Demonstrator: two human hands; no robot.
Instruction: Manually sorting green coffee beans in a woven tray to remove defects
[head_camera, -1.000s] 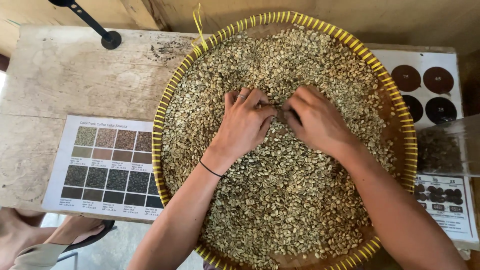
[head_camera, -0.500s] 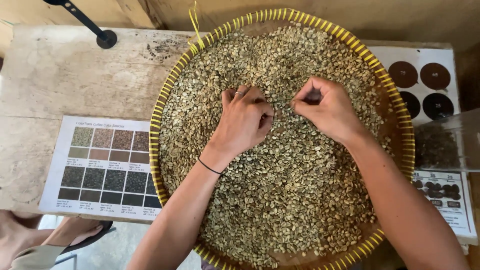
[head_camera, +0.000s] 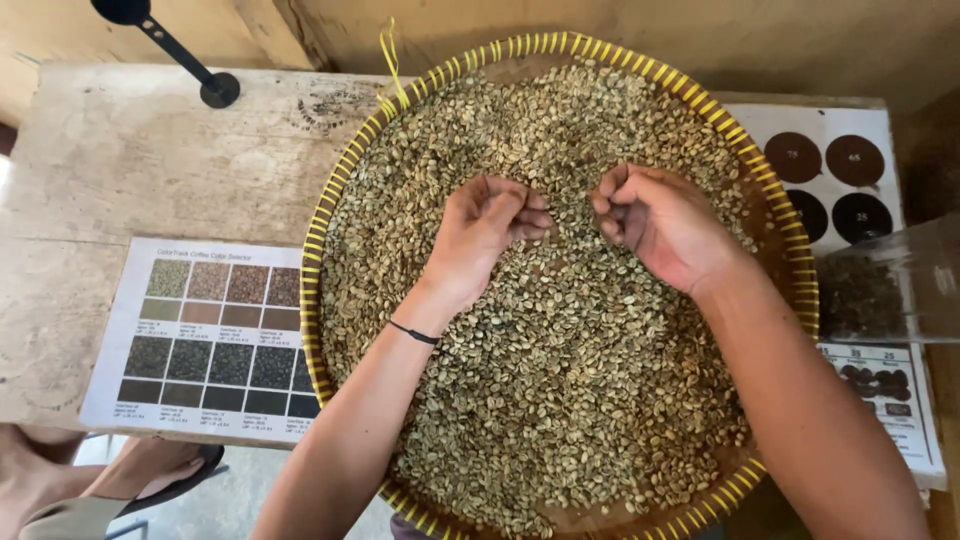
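Observation:
A wide round woven tray with a yellow-bound rim (head_camera: 312, 270) lies on a worn wooden table (head_camera: 120, 170) and is heaped with pale green coffee beans (head_camera: 560, 380). Both my hands hover over the upper middle of the bean pile, a short gap between them. My left hand (head_camera: 482, 235), with a ring and a thin black wrist band, is turned on its side with its fingers curled in. My right hand (head_camera: 662, 225) faces it, fingers folded into the palm. Whether either fist holds beans is hidden.
A printed colour chart of bean shades (head_camera: 205, 335) lies left of the tray. A sheet with dark brown circles (head_camera: 825, 170) and a clear plastic container of beans (head_camera: 885, 290) sit at the right. A black stand base (head_camera: 218, 90) is at the back left, and a sandalled foot (head_camera: 150, 470) is below the table.
Both hands lay pressed in the beans, fingertips together. They have since lifted, moved slightly apart and rolled onto their sides with fingers curled shut.

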